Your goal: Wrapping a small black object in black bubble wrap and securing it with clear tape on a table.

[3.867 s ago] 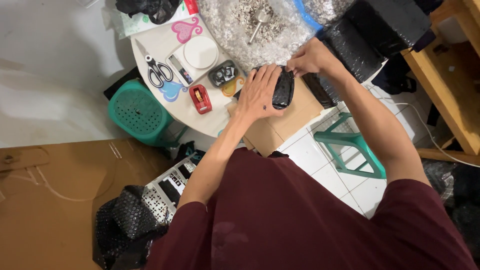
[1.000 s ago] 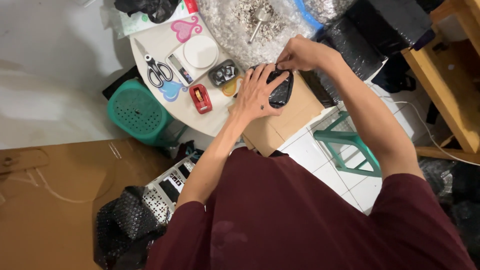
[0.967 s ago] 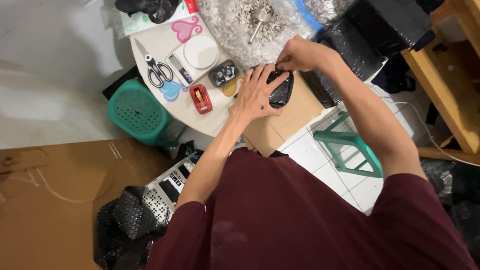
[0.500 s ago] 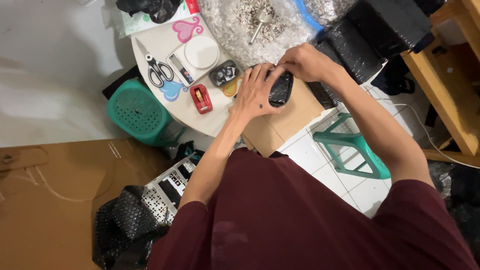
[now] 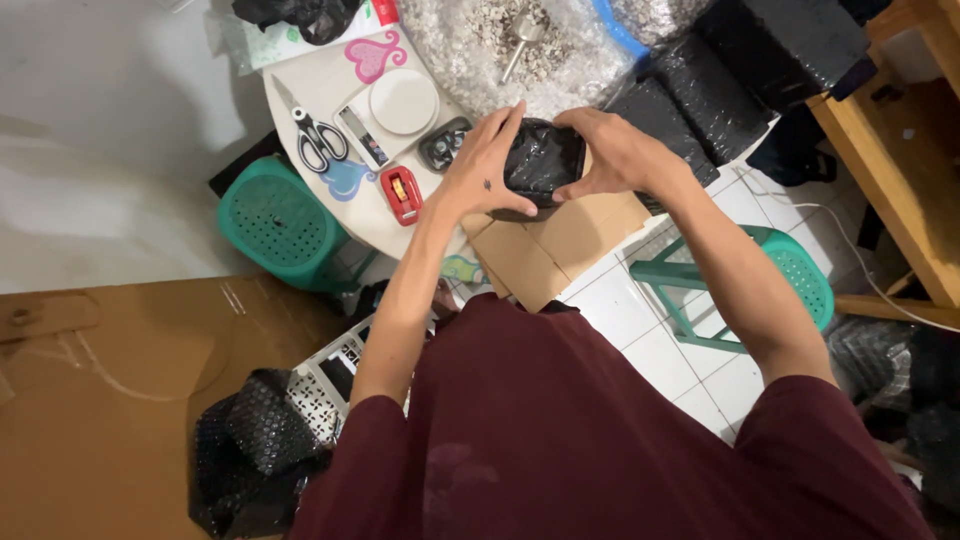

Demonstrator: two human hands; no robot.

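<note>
A black wrapped parcel (image 5: 542,160) is held between both hands above the near edge of the round white surface (image 5: 310,70), over flattened cardboard sheets (image 5: 545,245). The left hand (image 5: 480,170) is closed on the parcel's left side and the right hand (image 5: 615,150) on its right side, so each grip is clasped on it.

On the surface, scissors (image 5: 313,135), a white kitchen scale (image 5: 395,105), a red tape dispenser (image 5: 405,195) and a small dark tray (image 5: 445,145) are laid just beside the left hand. Further back, a clear bag of pale chips (image 5: 480,40) with a metal scoop (image 5: 520,40) is seen, and black bubble-wrapped bundles (image 5: 700,90) are stacked to the right.

Below, a green plastic stool (image 5: 275,225) is placed on the left and another (image 5: 760,285) on the white tiled floor (image 5: 650,340). Brown cardboard (image 5: 110,400) is spread at the lower left, a wooden shelf (image 5: 900,150) at the right.
</note>
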